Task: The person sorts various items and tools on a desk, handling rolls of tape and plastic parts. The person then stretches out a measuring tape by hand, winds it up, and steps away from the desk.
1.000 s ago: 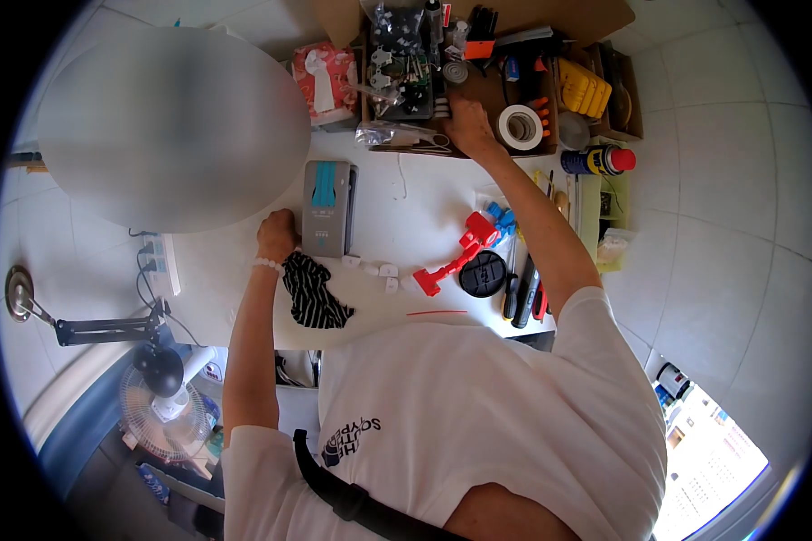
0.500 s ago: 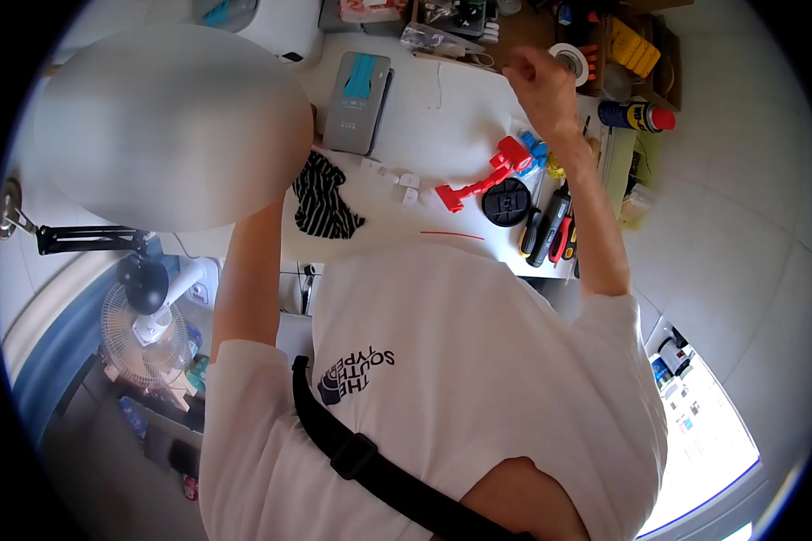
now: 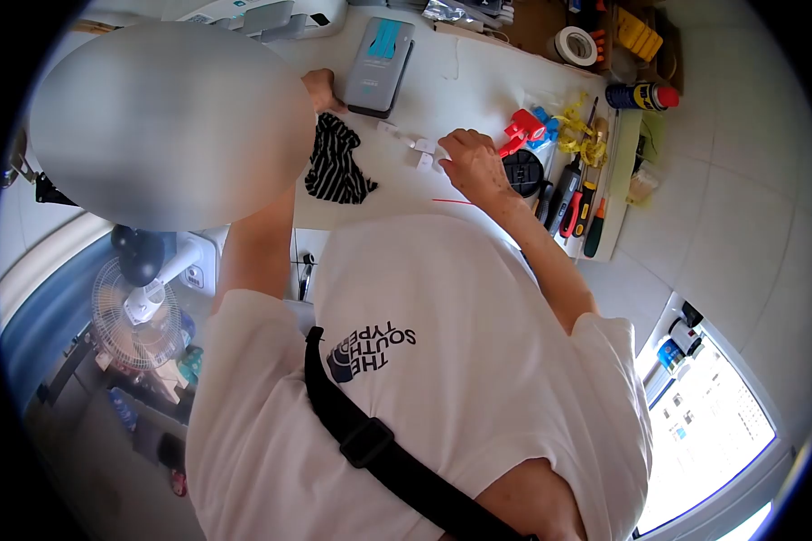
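Observation:
Beside the lower left corner of a grey box (image 3: 379, 68) with a teal strip, my left hand (image 3: 323, 91) rests on the table, part of it hidden behind a blurred grey oval. Its visible fingers are apart and hold nothing that shows. Just below it lies a black-and-white striped cloth (image 3: 338, 162). My right hand (image 3: 475, 165) is over the middle of the table, fingers curled down and closed around something too small to name. Small white pieces (image 3: 424, 160) lie by its fingertips. A red jointed part (image 3: 520, 128) and a black round cap (image 3: 522, 171) are right of this hand.
Screwdrivers and pliers (image 3: 568, 200) lie at the right edge, near yellow strips (image 3: 579, 135) and a spray can (image 3: 641, 96). A cardboard box (image 3: 537, 27) with a tape roll (image 3: 576, 46) stands at the back. A thin red strip (image 3: 452, 201) is near the front edge.
My right hand has left the back box and come down to the white pieces. The view has shifted, so the table sits higher in it. My left hand stays beside the grey box.

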`<state>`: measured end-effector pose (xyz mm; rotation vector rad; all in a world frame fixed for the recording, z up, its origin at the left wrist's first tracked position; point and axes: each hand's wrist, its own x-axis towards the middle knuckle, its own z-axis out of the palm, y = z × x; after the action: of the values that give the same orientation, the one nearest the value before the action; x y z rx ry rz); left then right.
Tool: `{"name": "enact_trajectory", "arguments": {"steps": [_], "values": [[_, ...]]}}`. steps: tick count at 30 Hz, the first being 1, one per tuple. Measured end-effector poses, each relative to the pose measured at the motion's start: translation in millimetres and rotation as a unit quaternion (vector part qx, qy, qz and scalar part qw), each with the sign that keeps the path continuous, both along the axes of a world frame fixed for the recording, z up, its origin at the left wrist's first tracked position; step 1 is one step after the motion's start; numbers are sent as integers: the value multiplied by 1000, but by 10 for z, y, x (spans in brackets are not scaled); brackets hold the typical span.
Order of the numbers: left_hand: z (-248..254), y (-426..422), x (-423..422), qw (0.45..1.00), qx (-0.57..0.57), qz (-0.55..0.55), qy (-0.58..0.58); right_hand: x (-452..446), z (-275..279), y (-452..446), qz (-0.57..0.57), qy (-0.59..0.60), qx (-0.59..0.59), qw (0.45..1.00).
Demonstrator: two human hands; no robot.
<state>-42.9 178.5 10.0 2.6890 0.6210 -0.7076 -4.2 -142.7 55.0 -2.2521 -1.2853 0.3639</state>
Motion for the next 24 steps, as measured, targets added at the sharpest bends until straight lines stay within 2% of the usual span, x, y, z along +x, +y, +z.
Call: {"name": "enact_trajectory", "arguments": {"steps": [1, 3, 4, 6, 13, 20, 24], "values": [[-20, 2, -24, 1000, 1, 0, -2, -11, -60, 49, 0, -2, 1, 1000], [-1, -6, -52, 998, -31, 16, -45, -17, -126, 168, -19, -20, -78, 997], [14, -6, -58, 998, -29, 16, -47, -16, -157, 225, -19, -21, -77, 997], [20, -14, -45, 998, -40, 26, -37, 4, -212, 318, -23, -8, -147, 989], [71, -34, -29, 999, -27, 19, -32, -28, -413, 488, -10, -12, -155, 988], [24, -10, -1, 1000, -17, 25, 5, 41, -439, 421, -16, 32, -101, 994], [-9, -5, -19, 1000, -7, 20, -5, 391, -84, 341, -68, 49, -1, 997]]}}
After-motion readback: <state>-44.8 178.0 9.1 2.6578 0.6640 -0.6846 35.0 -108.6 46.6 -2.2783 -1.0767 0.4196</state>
